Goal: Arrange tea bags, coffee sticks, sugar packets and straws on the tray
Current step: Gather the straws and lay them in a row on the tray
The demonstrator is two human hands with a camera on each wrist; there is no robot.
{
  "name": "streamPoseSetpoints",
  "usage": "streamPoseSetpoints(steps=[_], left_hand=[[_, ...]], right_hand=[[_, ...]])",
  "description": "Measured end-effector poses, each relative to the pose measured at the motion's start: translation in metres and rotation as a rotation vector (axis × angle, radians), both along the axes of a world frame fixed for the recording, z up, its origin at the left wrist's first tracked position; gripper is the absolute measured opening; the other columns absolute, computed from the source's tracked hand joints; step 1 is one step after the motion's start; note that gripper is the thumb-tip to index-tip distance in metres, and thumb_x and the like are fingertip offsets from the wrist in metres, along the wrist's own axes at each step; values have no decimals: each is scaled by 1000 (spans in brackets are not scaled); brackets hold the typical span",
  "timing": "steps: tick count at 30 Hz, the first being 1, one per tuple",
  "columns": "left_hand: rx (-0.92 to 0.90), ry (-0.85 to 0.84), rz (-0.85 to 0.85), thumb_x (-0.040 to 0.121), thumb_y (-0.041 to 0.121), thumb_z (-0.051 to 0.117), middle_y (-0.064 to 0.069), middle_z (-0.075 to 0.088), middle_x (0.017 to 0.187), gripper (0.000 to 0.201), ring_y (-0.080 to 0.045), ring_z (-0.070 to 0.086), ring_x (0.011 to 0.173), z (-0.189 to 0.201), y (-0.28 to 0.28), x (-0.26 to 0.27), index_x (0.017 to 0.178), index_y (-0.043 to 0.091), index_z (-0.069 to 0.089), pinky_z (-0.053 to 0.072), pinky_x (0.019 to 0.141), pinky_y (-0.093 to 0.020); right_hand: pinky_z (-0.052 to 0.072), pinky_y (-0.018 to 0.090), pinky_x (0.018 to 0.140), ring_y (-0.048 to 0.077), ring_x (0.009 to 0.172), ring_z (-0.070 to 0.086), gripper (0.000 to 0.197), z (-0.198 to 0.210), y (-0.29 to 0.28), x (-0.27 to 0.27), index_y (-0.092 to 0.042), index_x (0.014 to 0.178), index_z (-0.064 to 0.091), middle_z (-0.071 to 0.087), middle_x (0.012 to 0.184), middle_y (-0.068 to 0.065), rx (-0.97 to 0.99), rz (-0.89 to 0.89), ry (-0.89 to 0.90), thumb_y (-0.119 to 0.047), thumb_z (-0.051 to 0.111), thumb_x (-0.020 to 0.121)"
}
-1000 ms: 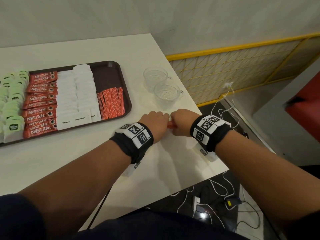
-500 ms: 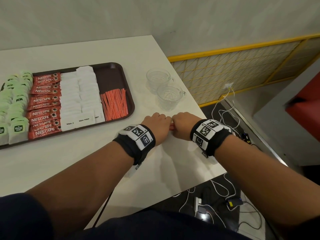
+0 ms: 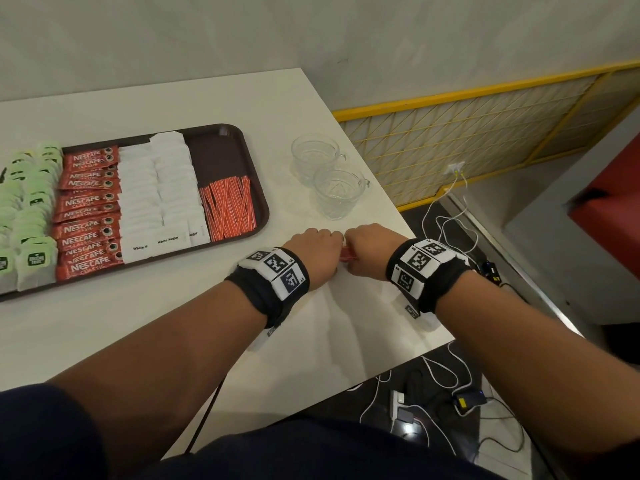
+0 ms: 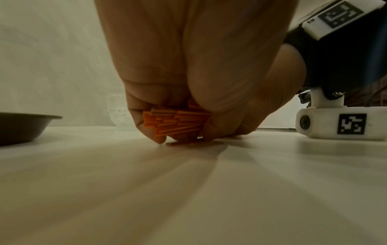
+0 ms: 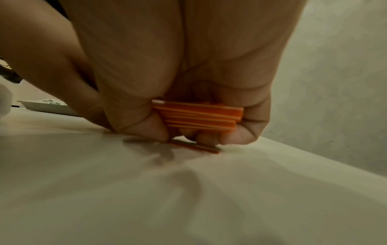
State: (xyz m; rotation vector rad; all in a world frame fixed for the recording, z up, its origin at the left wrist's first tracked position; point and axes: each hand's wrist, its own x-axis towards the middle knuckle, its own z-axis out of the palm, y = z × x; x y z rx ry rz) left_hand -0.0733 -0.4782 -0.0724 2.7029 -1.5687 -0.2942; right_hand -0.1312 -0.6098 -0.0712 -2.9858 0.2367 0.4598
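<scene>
Both hands meet on the white table (image 3: 138,341) just right of the brown tray (image 3: 227,131). My left hand (image 3: 317,252) and right hand (image 3: 370,249) each grip one end of a bundle of orange striped straws (image 3: 346,255). The left wrist view shows the straw ends (image 4: 178,123) fanned between curled fingers. In the right wrist view the bundle (image 5: 199,116) is stacked flat, with one loose straw (image 5: 194,146) lying on the table beneath it. The tray holds rows of green tea bags (image 3: 31,209), red coffee sticks (image 3: 86,216), white sugar packets (image 3: 159,195) and more straws (image 3: 228,209).
Two empty glass cups (image 3: 315,157) (image 3: 339,194) stand behind the hands, near the table's right edge. Off that edge the floor carries white cables and chargers (image 3: 450,393). A wall runs along the back of the table.
Both hands stay on the straw bundle at the same spot on the table. Only the head view has shifted slightly.
</scene>
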Motion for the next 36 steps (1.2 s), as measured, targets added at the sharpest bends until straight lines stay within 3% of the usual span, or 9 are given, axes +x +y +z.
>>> streamPoseSetpoints(steps=[8, 11, 14, 17, 20, 24, 30, 33, 36], left_hand=[[40, -34, -44, 98, 16, 38, -13, 52, 115, 24, -30, 50, 104, 0, 7, 1, 117, 6, 48, 36, 74, -37], [49, 29, -22, 97, 18, 38, -10, 56, 107, 21, -26, 51, 89, 7, 15, 7, 113, 9, 48, 37, 71, -35], [56, 228, 32, 99, 21, 40, -5, 55, 84, 13, -17, 46, 63, 26, 29, 17, 108, 12, 42, 35, 59, -32], [-48, 459, 80, 102, 24, 41, -2, 48, 77, 10, -15, 42, 60, 40, 55, 29, 101, 14, 41, 34, 55, -29], [-274, 862, 251, 103, 26, 43, 1, 45, 77, 10, -13, 39, 62, 42, 92, 38, 101, 16, 46, 36, 57, -27], [-563, 1134, 355, 100, 32, 53, 7, 34, 66, 14, -7, 29, 56, 46, 127, 39, 95, 20, 50, 30, 53, -21], [-530, 934, 303, 100, 37, 51, 7, 41, 69, 16, -2, 39, 54, 46, 156, 39, 94, 22, 53, 40, 57, -21], [-511, 851, 342, 99, 44, 48, 9, 54, 78, 10, 0, 52, 67, 42, 166, 39, 91, 39, 52, 45, 68, -21], [-469, 769, 438, 96, 47, 53, -1, 66, 88, 28, -15, 60, 77, 38, 173, 42, 92, 21, 63, 52, 75, -31]], right_hand=[[44, 33, 72, 23, 76, 49, 18, 6, 2, -2, -18, 88, 44, 50, 84, 2, -15, 34, 15, -31, 57, 87], [46, 33, 72, 24, 81, 55, 16, 14, 7, -3, -18, 90, 48, 55, 88, 2, -13, 52, 51, -31, 56, 87], [47, 34, 71, 23, 80, 57, 13, 32, 9, -1, -20, 85, 53, 56, 86, 2, 27, 67, 21, -32, 56, 86], [43, 28, 62, 19, 73, 57, 20, 55, 1, 2, -19, 87, 57, 59, 79, -2, 171, -20, -139, -37, 65, 85], [51, 31, 66, 15, 68, 65, 52, 77, 1, 2, -23, 100, 57, 66, 81, -2, 583, -221, -280, -59, 75, 68], [50, 32, 59, 15, 57, 61, 57, 92, 31, 14, -21, 102, 62, 71, 75, 4, 760, -194, -185, -66, 67, 67], [31, 21, 41, 13, 40, 38, 48, 96, 107, 50, -8, 97, 63, 48, 53, 0, 1068, -60, -145, -52, 64, 77], [38, 23, 49, 9, 47, 44, 35, 97, 135, 66, -8, 73, 62, 53, 57, -3, 884, 76, -257, -39, 69, 86], [38, 22, 59, 6, 57, 48, 30, 96, 159, 77, -14, 66, 57, 51, 61, -8, 609, 252, -281, -31, 63, 90]])
